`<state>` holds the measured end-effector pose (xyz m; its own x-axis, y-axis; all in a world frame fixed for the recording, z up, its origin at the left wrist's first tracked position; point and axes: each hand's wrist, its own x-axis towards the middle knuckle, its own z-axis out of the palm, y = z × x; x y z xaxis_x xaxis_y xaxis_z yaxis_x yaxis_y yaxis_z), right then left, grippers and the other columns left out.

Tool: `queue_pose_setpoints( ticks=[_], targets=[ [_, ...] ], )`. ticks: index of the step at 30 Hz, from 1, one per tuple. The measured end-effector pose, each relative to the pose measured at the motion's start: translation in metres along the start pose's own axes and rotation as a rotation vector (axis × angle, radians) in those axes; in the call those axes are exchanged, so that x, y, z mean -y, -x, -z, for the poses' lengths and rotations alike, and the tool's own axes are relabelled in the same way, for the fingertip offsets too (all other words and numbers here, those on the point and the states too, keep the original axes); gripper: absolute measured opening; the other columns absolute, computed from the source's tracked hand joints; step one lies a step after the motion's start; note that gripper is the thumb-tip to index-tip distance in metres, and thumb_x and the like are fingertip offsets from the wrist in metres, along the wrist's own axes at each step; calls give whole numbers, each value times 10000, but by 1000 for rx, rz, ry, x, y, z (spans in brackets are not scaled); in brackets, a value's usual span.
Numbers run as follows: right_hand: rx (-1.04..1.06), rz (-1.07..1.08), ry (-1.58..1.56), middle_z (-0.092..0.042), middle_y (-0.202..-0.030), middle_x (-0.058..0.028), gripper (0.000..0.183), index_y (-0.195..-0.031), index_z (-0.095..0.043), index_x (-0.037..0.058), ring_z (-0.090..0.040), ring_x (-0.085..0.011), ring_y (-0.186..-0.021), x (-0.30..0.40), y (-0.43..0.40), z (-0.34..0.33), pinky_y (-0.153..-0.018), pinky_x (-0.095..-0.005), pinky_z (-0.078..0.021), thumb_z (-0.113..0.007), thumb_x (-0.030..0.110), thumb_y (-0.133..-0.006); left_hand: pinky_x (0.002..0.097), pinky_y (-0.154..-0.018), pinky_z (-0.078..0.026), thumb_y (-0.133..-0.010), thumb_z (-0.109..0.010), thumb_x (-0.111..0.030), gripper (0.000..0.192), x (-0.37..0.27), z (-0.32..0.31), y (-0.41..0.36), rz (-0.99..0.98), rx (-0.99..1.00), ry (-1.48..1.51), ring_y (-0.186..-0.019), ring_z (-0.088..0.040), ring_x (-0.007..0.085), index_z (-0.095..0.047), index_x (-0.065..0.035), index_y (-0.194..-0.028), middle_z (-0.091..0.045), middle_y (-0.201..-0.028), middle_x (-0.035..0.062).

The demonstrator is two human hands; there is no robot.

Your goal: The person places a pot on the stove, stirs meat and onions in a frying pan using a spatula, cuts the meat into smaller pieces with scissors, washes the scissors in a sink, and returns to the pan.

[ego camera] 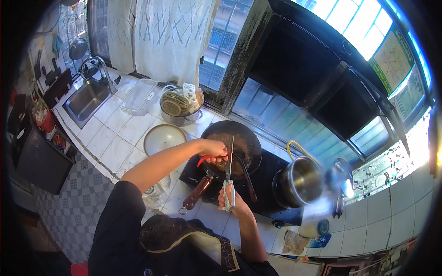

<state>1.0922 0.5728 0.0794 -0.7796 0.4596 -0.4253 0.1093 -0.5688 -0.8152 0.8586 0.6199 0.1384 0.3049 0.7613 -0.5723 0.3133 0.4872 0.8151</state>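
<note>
Over a dark frying pan (253,141) on the black gas stove (267,172), my left hand (214,151) pinches a long red chilli pepper (204,159), whose curved end sticks out to the left. My right hand (232,201) grips kitchen scissors with pale handles (228,196). The scissor blades (231,155) point away from me across the pan, right beside my left fingertips. Brownish food (238,138) covers the pan's bottom. A spatula with a dark handle (249,184) leans out over the pan's near right rim. The pan's brown handle (199,193) points toward me.
Left of the pan lies a round plate (164,138). Behind it, a pot (179,119) holds bowls. A clear container (138,95) and a sink (88,98) are farther left. A steel pot (305,181) stands at the right, under the range hood (286,62). A jar (313,227) sits near the right edge.
</note>
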Motion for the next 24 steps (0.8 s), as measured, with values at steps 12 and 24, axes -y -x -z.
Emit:
queue_pose_setpoints(
  ticks=[12, 24],
  targets=[
    [-27, 19, 2, -423, -601, 5, 517, -865, -441, 51, -441, -98, -490, -6, 2, -4, -450, -257, -430, -460, 562, -788, 207, -383, -302, -913, -324, -251, 288, 7, 7, -7, -31, -16, 68, -443, -329, 57, -493, -19, -939, -410, -628, -14],
    [-21, -21, 60, -398, -616, 18, 468, -844, -428, 62, -415, -82, -495, 2, 4, -1, -420, -231, -405, -463, 528, -813, 196, -373, -288, -914, -334, -258, 269, 3, 8, 0, 36, 44, 6, -429, -308, 48, -483, -36, -950, -400, -628, -15]
  ],
)
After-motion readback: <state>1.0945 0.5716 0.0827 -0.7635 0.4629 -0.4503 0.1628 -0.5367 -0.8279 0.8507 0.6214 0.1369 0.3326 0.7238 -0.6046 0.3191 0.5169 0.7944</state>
